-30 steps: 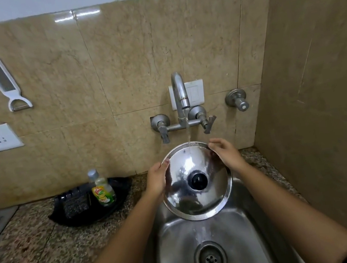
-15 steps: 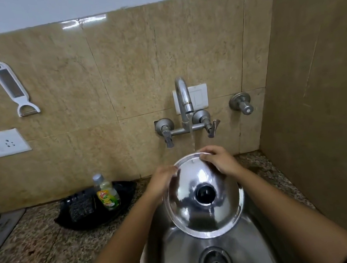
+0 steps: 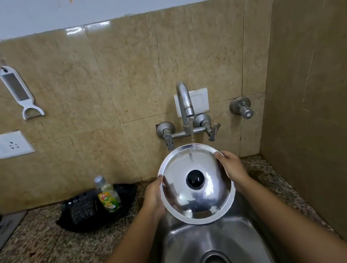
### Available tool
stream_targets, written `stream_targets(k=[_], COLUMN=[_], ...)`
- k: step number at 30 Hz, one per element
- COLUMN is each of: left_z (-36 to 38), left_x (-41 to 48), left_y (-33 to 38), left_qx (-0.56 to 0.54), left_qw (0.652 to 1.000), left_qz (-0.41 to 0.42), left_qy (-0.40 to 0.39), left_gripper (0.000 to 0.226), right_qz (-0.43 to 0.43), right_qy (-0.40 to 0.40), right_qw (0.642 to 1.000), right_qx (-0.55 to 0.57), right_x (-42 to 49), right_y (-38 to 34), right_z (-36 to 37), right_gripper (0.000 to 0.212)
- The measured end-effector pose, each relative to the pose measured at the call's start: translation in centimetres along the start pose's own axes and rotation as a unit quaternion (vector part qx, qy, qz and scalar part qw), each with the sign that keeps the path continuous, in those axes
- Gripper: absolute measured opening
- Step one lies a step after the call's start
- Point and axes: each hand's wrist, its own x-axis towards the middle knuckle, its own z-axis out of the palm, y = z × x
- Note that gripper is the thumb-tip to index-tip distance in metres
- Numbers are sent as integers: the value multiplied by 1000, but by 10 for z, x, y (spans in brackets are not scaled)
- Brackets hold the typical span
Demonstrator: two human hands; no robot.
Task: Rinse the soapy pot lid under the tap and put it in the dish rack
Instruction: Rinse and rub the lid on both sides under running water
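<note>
A round steel pot lid (image 3: 211, 192) with a black knob is held tilted over the steel sink (image 3: 183, 247), its top face toward me. My left hand (image 3: 154, 194) grips its left rim and my right hand (image 3: 232, 167) grips its upper right rim. The tap (image 3: 184, 103) on the wall runs a thin stream of water that lands on the lid's top edge and flows down its face. No dish rack shows in this view.
A black tray (image 3: 81, 223) on the granite counter left of the sink holds a dish-soap bottle (image 3: 108, 195). A white peeler (image 3: 19, 92) and a wall socket (image 3: 7, 144) sit on the tiled wall. A second valve (image 3: 242, 109) is right of the tap. A tiled side wall closes the right.
The lid has risen a little and turned in my hands. My right hand slid from the top rim to the upper right rim, so the stream now strikes the bare top edge.
</note>
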Motion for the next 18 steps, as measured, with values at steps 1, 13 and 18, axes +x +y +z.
stream_targets(k=[1,13,18], left_z=[0,10,17], left_x=[1,1,20], left_y=[1,-21,-25], left_qx=[-7,-48,-34], left_qw=[1000,992,988], left_qz=[-2,-69,-88], left_qy=[14,93,124], left_gripper=[36,36,36], right_qz=[-3,125,119], right_qy=[-9,3,-47], right_qw=[1000,992,992], right_qx=[-2,0,13], right_x=[0,-2,-6], right_y=[-5,20,24], right_z=[2,-8,-5], right_gripper=[20,42,36])
